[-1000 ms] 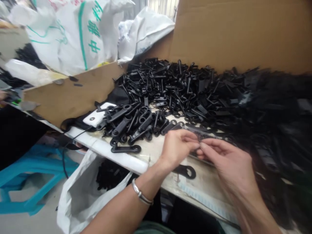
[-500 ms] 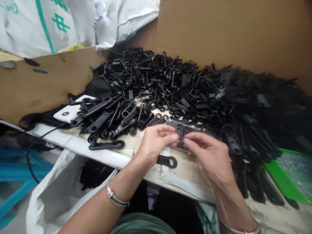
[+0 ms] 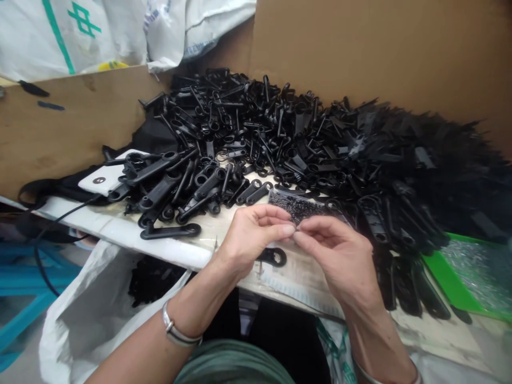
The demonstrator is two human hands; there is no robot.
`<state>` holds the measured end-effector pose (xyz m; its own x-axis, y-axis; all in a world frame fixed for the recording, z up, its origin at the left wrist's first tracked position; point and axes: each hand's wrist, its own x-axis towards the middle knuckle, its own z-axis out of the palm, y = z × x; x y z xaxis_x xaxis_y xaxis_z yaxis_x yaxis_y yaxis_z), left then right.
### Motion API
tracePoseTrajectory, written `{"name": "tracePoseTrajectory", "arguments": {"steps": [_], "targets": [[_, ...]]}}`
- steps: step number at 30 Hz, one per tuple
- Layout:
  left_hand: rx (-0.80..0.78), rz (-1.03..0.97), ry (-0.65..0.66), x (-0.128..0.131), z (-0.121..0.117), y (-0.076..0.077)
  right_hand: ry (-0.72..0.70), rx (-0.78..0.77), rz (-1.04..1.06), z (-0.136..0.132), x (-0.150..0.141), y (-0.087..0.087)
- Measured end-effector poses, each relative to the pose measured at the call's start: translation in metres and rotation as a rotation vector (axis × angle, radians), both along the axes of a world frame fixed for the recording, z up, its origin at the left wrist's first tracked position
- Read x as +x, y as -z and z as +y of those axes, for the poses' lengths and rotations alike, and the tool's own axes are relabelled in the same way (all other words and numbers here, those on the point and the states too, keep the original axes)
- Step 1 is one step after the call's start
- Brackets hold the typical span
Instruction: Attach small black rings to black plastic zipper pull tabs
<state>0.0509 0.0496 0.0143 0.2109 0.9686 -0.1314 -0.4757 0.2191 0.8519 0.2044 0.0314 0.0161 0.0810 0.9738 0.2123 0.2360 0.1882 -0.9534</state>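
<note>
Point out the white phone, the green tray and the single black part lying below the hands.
white phone (image 3: pixel 101 179): head view, on its bare back.
green tray (image 3: pixel 448 281): head view, on its near rim.
single black part (image 3: pixel 276 257): head view, on its ring end.

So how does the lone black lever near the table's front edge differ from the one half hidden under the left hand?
The lone black lever lies in full view, untouched, stretched left to right. The half-hidden lever shows only its ring end, the rest covered by the left hand. The first lies beside the pile of black parts; the second lies nearer the person. Both are black plastic, flat on the table.
</note>
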Motion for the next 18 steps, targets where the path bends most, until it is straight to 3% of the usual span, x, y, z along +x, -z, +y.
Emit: {"name": "tracePoseTrajectory", "arguments": {"steps": [13,18], "targets": [[0.019,0.103,0.000,-0.002,-0.004,-0.002,0.039,0.160,-0.278,-0.011,0.002,0.001],[0.031,0.082,-0.061,0.004,-0.008,0.001,0.047,0.171,-0.256,-0.017,-0.002,0.001]]}}
